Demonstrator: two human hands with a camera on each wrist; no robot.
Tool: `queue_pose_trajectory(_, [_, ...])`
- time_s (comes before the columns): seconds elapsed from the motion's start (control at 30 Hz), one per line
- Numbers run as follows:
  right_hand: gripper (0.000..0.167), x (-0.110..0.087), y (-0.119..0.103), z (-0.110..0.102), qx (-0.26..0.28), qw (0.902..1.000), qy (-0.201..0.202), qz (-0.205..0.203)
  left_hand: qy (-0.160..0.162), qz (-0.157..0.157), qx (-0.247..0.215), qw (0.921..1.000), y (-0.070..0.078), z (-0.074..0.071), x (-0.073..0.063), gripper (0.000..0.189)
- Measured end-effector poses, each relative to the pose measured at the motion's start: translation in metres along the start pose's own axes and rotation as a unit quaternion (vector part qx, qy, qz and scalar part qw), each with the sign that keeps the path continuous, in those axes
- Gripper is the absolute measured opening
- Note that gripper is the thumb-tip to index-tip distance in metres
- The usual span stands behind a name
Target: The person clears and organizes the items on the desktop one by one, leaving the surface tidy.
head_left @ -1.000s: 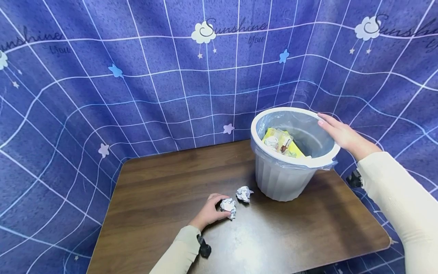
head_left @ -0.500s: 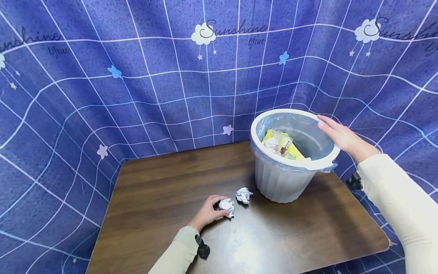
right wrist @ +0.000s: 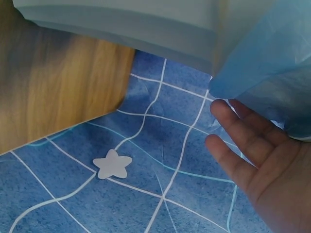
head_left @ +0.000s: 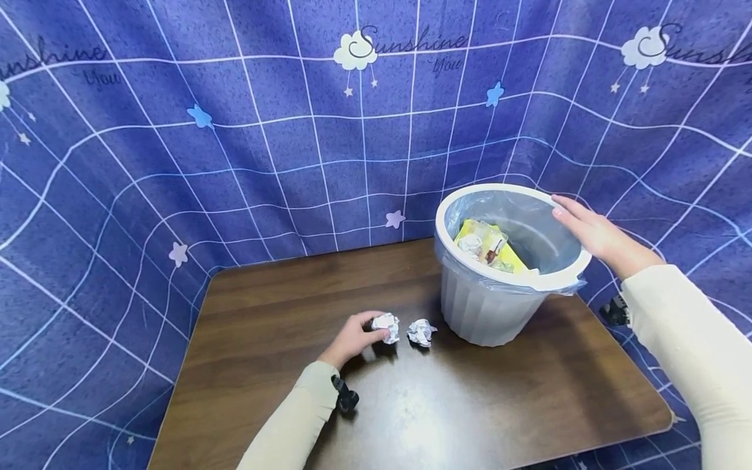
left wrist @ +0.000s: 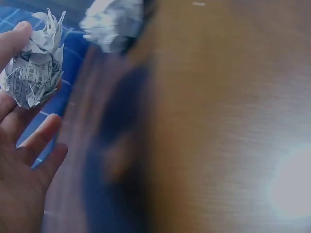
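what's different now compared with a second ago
The left hand, gripping one crumpled paper ball, has lifted it off the table and carried it toward the bin. The other paper ball, the bin and the right hand on its rim stayed put.

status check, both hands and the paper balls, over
Left hand pinches one paper ball. Right hand rests on bin rim. Second ball lies between, on the table.

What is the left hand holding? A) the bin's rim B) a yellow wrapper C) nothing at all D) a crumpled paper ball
D: the left hand pinches a crumpled paper ball in its fingertips, while a second paper ball lies on the table beside it.
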State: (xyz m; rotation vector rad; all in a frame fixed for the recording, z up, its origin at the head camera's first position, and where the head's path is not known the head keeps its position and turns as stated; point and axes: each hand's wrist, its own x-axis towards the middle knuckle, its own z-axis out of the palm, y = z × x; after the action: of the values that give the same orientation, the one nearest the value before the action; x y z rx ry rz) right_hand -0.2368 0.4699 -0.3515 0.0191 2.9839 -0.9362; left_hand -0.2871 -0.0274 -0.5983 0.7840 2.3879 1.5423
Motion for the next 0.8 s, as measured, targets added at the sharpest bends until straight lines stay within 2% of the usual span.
queue_pose_trajectory(0.17, [0.073,0.000,0.001,-0.001,-0.005,1.0000,-0.004,0.006,0.026,0.016,0.003,0.9995,0.028,-0.020,0.029,0.044])
queue_pose_trajectory(0.37, [0.073,0.003,0.000,-0.001,-0.008,0.9999,-0.005,0.005,0.060,0.047,-0.016,0.9970,0.072,-0.044,0.065,0.044])
queue_pose_trajectory(0.5, [0.072,0.003,0.000,0.000,-0.005,1.0000,-0.005,0.003,0.081,0.067,-0.003,0.9944,0.101,-0.058,0.082,0.043])
queue_pose_trajectory(0.63, [0.072,0.003,-0.001,0.000,-0.007,0.9999,-0.005,0.005,0.089,0.089,0.021,0.9919,0.128,-0.067,0.097,0.044])
queue_pose_trajectory(0.8, [0.072,0.002,0.000,0.000,-0.007,1.0000,-0.004,0.006,0.100,0.088,0.047,0.9900,0.162,-0.072,0.112,0.046])
